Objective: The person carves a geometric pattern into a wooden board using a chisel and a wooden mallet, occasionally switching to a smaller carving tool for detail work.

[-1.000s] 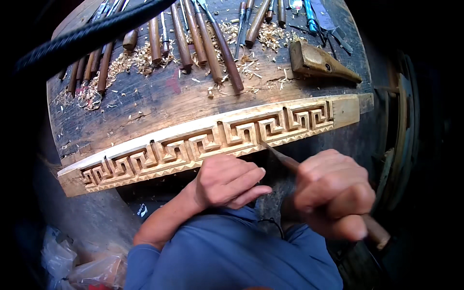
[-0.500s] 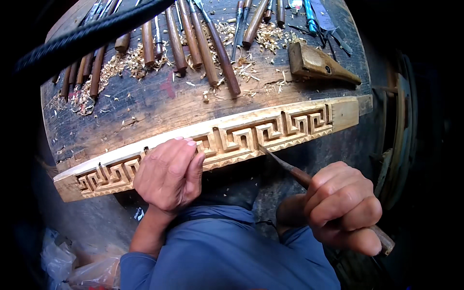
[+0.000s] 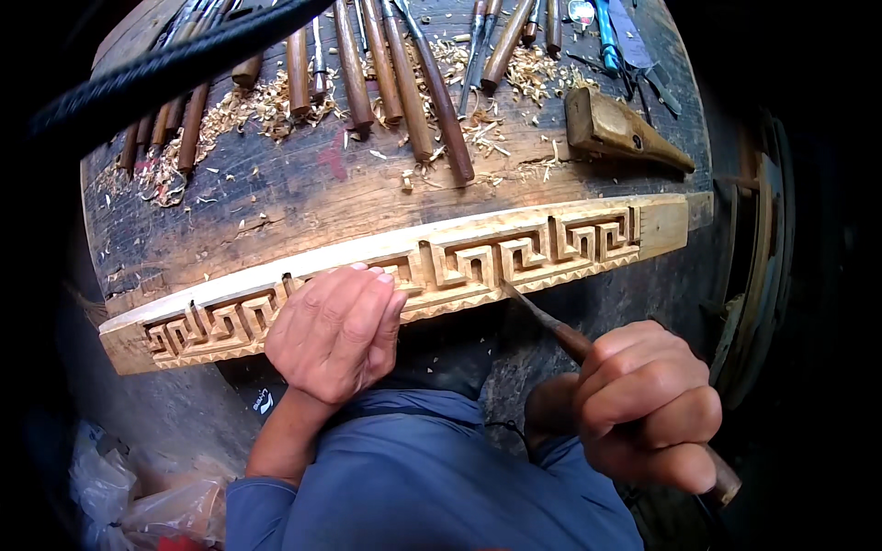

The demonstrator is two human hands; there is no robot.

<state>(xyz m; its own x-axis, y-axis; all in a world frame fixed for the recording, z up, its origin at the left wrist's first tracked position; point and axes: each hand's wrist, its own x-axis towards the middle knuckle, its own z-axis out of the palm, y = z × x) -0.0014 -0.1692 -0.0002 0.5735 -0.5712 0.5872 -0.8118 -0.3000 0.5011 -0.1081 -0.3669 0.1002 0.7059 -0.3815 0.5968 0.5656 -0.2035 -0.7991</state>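
A long, slightly arched wooden board (image 3: 662, 230), carved with a stepped key pattern and a zigzag lower border, lies along the bench's near edge. My left hand (image 3: 333, 335) is closed over its middle-left part, the bent fingers pressing the carved face and hiding some of the pattern. In my right fist (image 3: 650, 404) is a carving chisel (image 3: 571, 342), held by its brown wooden handle. Its narrow blade slants up and left, and the tip meets the board near the lower border, right of my left hand. The handle's butt end sticks out below my fist.
Several wooden-handled chisels (image 3: 404, 92) lie in a row across the worn workbench (image 3: 276, 202), among curled shavings (image 3: 248, 106). A wooden mallet (image 3: 617, 129) rests at the right, below a blue tool (image 3: 606, 37). Plastic bags (image 3: 138, 496) sit at lower left.
The chisel tip has shifted slightly toward the board's near edge. My left hand stays on the board. The whole scene sits a little farther right in the picture.
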